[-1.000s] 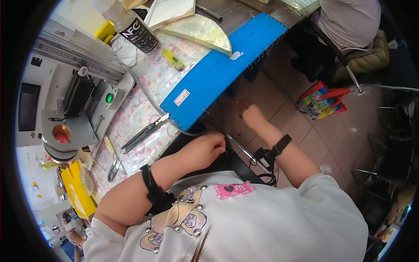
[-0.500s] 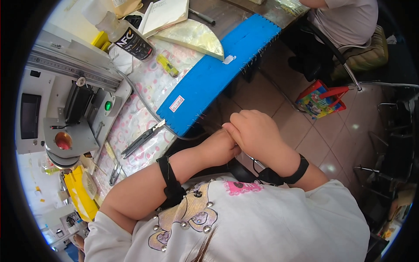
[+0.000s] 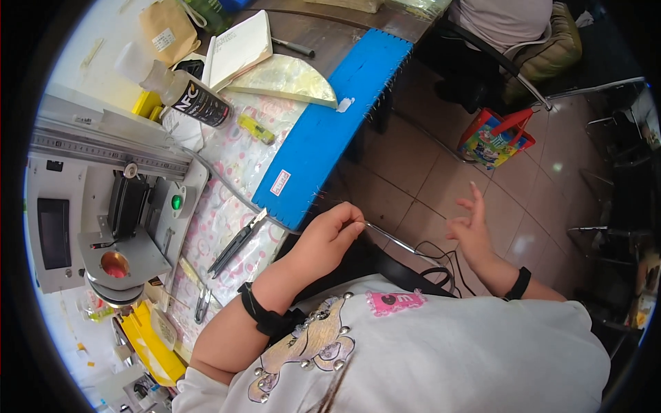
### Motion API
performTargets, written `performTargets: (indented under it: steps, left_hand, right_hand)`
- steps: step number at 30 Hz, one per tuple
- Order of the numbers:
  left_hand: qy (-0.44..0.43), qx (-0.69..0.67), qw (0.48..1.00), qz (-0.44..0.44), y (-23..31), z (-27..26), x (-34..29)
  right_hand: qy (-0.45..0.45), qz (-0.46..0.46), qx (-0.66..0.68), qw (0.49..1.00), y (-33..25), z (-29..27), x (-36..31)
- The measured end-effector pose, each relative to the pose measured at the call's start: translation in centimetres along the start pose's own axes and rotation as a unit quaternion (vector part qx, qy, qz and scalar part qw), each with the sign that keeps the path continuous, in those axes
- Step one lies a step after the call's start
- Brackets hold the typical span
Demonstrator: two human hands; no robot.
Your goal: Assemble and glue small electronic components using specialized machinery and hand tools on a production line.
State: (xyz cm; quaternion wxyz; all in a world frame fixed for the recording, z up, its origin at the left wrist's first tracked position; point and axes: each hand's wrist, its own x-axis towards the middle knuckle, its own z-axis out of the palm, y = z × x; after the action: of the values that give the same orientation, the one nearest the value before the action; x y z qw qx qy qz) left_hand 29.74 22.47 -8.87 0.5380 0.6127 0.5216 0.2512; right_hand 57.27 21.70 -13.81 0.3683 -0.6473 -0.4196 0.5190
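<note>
My left hand (image 3: 332, 237) is closed just off the near end of a blue board (image 3: 323, 131). Its thumb presses against the curled fingers; whatever they pinch, if anything, is too small to make out. Well to the right, over the tiled floor, my right hand (image 3: 471, 230) is raised with its fingers apart and nothing in it. Short threads stick out along the board's right edge, and a small label (image 3: 280, 182) is on its near part. A utility knife (image 3: 237, 243) lies left of my left hand, its blade end toward the board.
On the left stands a machine with a ruler rail (image 3: 110, 155) and round metal cup (image 3: 115, 264). A bottle (image 3: 200, 103), yellow lighter (image 3: 256, 129), notebook (image 3: 237, 48) and pale curved slab (image 3: 286, 81) lie beyond. A colourful bag (image 3: 497, 138) stands near a seated person (image 3: 499, 24).
My hands were together in front of me and are now apart. The right one has moved right and its fingers have spread; the left remains closed, slightly lower and left.
</note>
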Motion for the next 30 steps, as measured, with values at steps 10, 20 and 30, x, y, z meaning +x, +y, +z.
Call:
performTargets:
  steps: [10, 20, 30]
  left_hand:
    - [-0.022, -0.352, 0.936, -0.015, 1.5, -4.4, -3.0]
    - [0.064, -0.470, 0.880, -0.010, 1.8, -7.6, -3.9]
    - [-0.048, -0.603, 0.793, -0.075, 2.8, -9.8, -5.1]
  right_hand:
    - [-0.436, -0.030, -0.345, 0.831, 0.2, 0.5, -5.1]
    - [-0.391, -0.058, -0.409, 0.823, -0.5, 1.8, -5.4]
    - [-0.444, 0.243, -0.239, 0.829, 1.1, 6.4, -1.3]
